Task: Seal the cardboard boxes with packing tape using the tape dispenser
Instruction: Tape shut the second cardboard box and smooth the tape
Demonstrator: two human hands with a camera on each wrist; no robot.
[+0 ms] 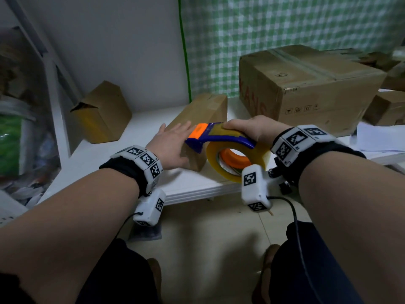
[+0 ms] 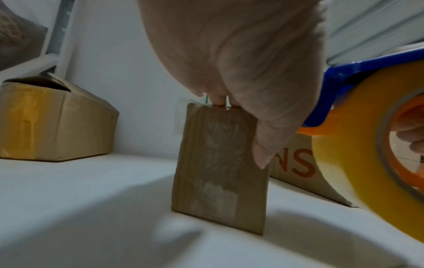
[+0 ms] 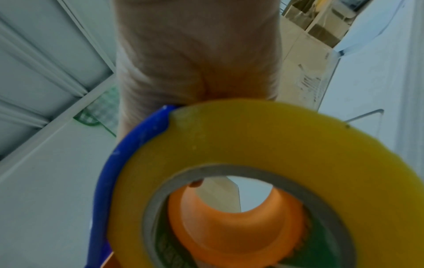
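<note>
A narrow cardboard box point(image 1: 201, 113) lies lengthwise on the white shelf point(image 1: 135, 137), its near end face point(image 2: 220, 166) toward me. My left hand point(image 1: 173, 141) rests flat on the box top with straight fingers, the thumb hanging down beside the end face. My right hand point(image 1: 249, 128) grips a blue and orange tape dispenser point(image 1: 219, 139) from above, holding it over the box's near end. Its yellowish tape roll point(image 1: 236, 159) hangs beside the box and fills the right wrist view point(image 3: 263, 154). The dispenser's front edge sits next to my left hand.
A large taped cardboard box point(image 1: 306, 86) stands at the back right. A smaller open box point(image 1: 103, 113) leans at the back left against the wall. Papers point(image 1: 377, 139) lie at the right. Cluttered shelving point(image 1: 19, 128) is on the left. The shelf's front edge point(image 1: 197, 191) is near my wrists.
</note>
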